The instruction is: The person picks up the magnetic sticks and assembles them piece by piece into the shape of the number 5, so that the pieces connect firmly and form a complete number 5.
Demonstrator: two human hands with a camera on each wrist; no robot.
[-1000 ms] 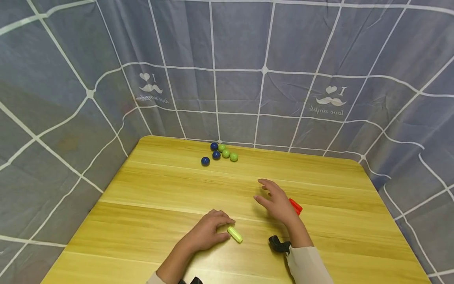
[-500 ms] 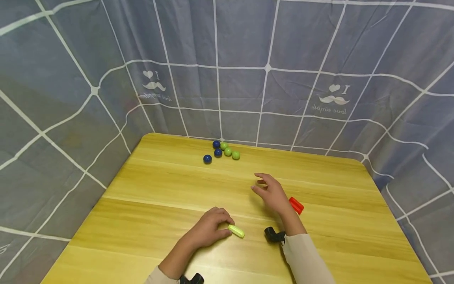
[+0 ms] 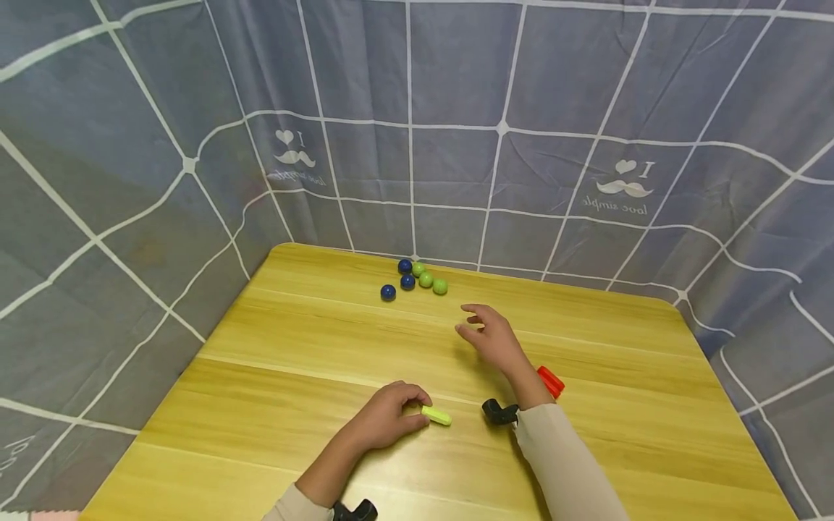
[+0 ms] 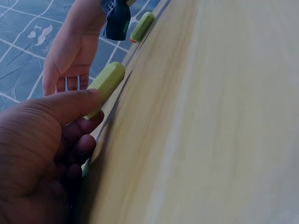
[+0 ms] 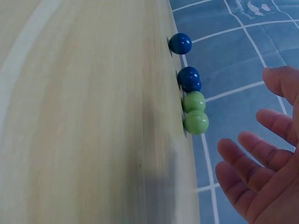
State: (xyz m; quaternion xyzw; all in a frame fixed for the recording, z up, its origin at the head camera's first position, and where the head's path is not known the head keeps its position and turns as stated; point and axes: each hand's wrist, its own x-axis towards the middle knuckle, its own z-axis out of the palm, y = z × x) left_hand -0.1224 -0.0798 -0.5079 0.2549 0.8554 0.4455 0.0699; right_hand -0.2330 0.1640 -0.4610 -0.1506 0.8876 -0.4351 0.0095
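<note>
My left hand (image 3: 387, 417) pinches a short yellow-green stick (image 3: 437, 415) between thumb and fingers, low over the wooden table (image 3: 280, 347). In the left wrist view the pinched stick (image 4: 106, 87) is ridged with a rounded end. My right hand (image 3: 496, 341) is raised over the table with fingers spread and slightly bent, holding nothing. Ahead of it, near the back edge, three dark blue balls (image 3: 388, 292) and three light green balls (image 3: 440, 286) lie grouped. The right wrist view shows the blue balls (image 5: 180, 43) and green balls (image 5: 195, 122) apart from my fingers.
A red block (image 3: 551, 382) lies beside my right forearm, partly hidden by it. In the left wrist view, a yellow-green piece with an orange end (image 4: 142, 27) is near the right wrist. A grey curtain with white lines (image 3: 449, 166) surrounds the table's back and sides.
My left fingers have closed on the stick and turned it from slanting to nearly level. The right hand has moved forward and left towards the balls. The view has shifted slightly.
</note>
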